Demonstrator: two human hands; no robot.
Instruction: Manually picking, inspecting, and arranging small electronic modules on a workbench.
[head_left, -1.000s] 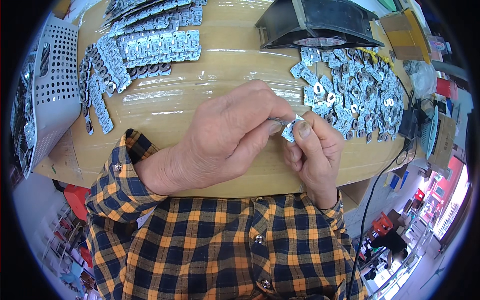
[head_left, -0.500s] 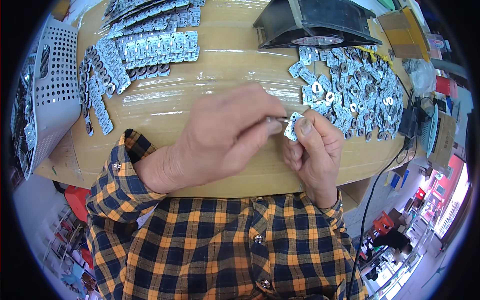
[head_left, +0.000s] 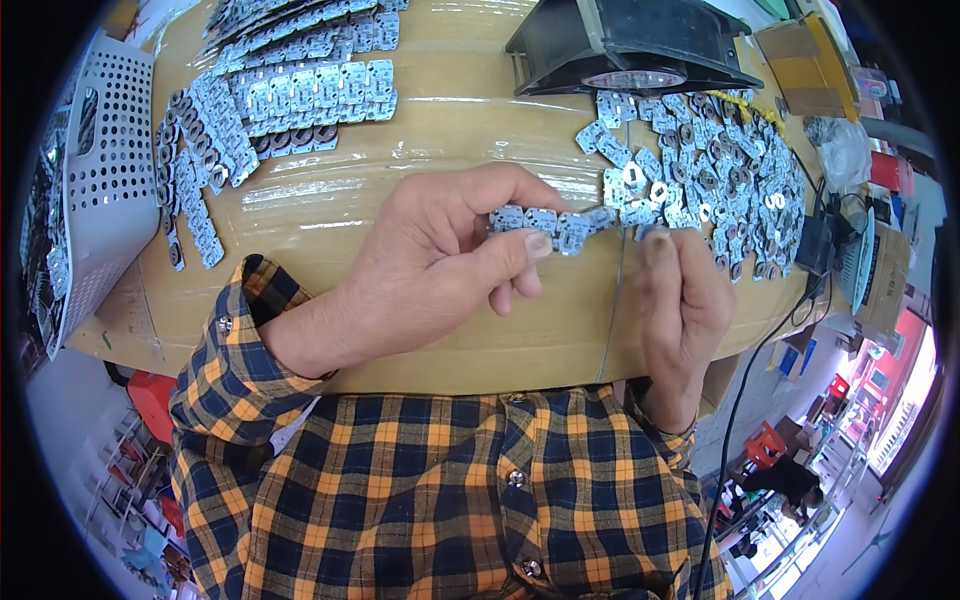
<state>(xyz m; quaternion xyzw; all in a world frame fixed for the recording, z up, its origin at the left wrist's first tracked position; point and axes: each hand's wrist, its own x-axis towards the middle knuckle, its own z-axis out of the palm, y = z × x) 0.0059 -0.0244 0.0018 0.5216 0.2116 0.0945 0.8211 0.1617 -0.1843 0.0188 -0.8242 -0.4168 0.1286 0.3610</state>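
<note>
My left hand [head_left: 440, 250] pinches a short strip of small pale circuit boards [head_left: 540, 222] between thumb and fingers, above the middle of the table. One piece at the strip's right end sits at an angle. My right hand [head_left: 688, 295] is at the near left edge of a heap of loose small circuit boards [head_left: 740, 190], many with dark or white round parts. Its thumb and forefinger are closed together and slightly blurred. Whatever lies between those fingertips blends into the boards behind.
Stacked strips of circuit boards [head_left: 320, 95] lie at the far left. Beside them stands a white perforated basket [head_left: 115, 130]. A black fan unit [head_left: 635, 50] is at the back, a cardboard box [head_left: 805, 65] right of it. A black cable [head_left: 745, 400] hangs over the table's right edge.
My hands have moved apart. The left now shows a strip of boards where a blurred thin item was near its fingertips. My right hand has shifted right to the heap, away from the strip.
</note>
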